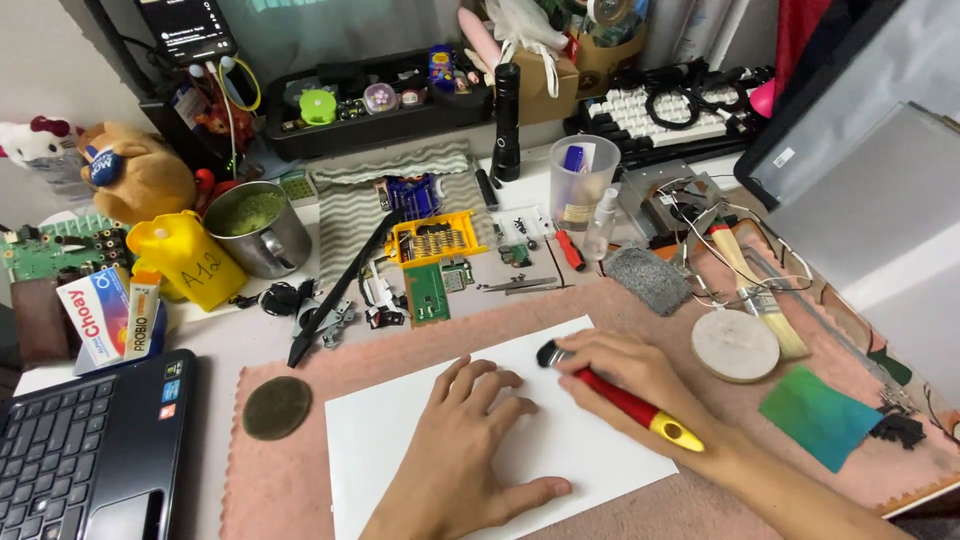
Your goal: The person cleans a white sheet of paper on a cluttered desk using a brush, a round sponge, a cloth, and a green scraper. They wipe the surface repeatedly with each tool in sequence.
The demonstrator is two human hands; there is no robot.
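Note:
My left hand lies flat, fingers spread, pressing on a white sheet of paper that rests on a pink mat. My right hand grips a brush with a red and yellow handle. Its black bristle tip touches the far edge of the sheet. The back of the handle sticks out past my wrist toward the right.
A laptop sits at the left edge. A dark round pad, a white disc, a paintbrush, a green card, a grey sponge, circuit boards, a metal cup and a plastic cup crowd the far side.

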